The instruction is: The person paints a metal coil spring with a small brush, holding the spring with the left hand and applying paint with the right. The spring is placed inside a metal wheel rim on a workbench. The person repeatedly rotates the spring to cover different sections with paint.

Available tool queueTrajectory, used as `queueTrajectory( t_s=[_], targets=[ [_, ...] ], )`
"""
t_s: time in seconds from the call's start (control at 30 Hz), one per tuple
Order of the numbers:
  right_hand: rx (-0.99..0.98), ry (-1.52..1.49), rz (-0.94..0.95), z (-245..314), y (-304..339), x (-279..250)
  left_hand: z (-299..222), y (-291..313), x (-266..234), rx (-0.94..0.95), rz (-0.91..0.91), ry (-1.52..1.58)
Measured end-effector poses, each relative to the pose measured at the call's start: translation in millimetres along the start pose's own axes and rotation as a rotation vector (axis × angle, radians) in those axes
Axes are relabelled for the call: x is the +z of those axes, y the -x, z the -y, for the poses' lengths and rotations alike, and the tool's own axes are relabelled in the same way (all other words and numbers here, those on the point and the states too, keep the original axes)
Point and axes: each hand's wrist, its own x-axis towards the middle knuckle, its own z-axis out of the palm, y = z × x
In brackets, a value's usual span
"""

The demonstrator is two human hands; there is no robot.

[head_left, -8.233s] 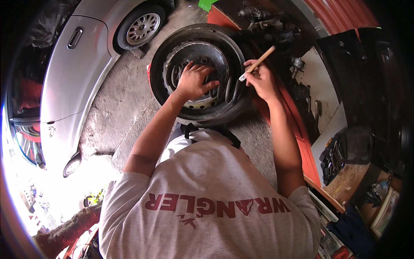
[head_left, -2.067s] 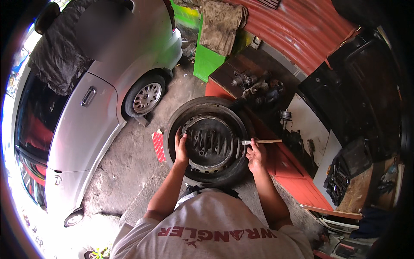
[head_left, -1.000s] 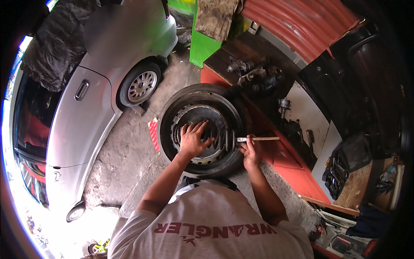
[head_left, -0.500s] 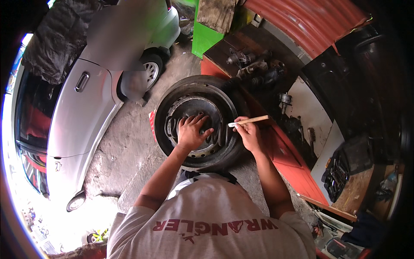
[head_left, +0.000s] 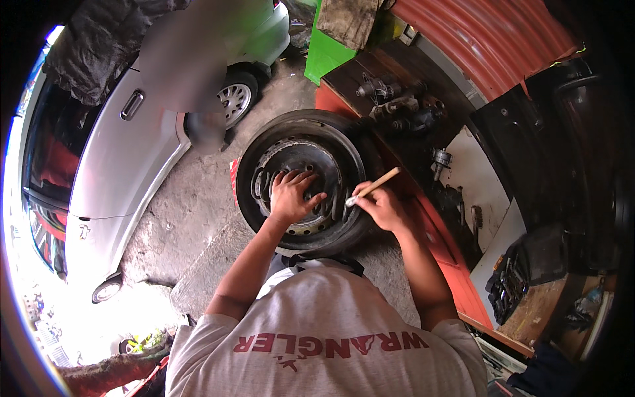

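Observation:
A black tyre on a dark steel rim (head_left: 299,235) lies flat in front of me. My left hand (head_left: 292,197) rests over the middle of the wheel with its fingers spread, holding nothing. Dark curved pieces (head_left: 264,187) show beside that hand; I cannot make out what they are. At the wheel's right side, my right hand (head_left: 381,206) pinches a small brush (head_left: 378,184) with a pale wooden handle. The brush's whitish head points down and left, close to the tyre's inner edge. Whether it touches the rubber I cannot tell.
A silver car (head_left: 126,159) stands at the left, its wheel (head_left: 237,99) beyond the tyre. On the right, a workbench with a red front (head_left: 456,271) carries greasy metal parts (head_left: 403,109), a wire brush (head_left: 477,217) and a tool case (head_left: 508,281). Red corrugated sheet (head_left: 489,40) rises behind.
The brush has tilted more steeply, and its head has moved down and left along the tyre's right side. My left hand stays on the wheel. The whole view has shifted slightly.

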Motion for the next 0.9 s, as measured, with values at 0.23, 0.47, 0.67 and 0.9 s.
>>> queueTrajectory(
  t_s=[0.23, 0.47, 0.67, 0.9],
  targets=[
    [-0.154, 0.220, -0.150, 6.0, -2.9, 0.8, 2.8, 2.1, 1.1, 0.013, -0.026, -0.014],
    [-0.199, 0.316, -0.167, 11.0, -4.3, 2.3, 2.1, 4.5, 4.2, 0.004, -0.016, -0.021],
    [-0.164, 0.188, 0.099, 7.1, 3.8, 9.7, 2.3, 6.4, 3.0, -0.001, -0.021, -0.032],
    [-0.228, 0.298, -0.158, 3.3, -7.3, 5.1, 1.3, 9.9, 5.9, 0.022, -0.057, -0.030]
  ],
)
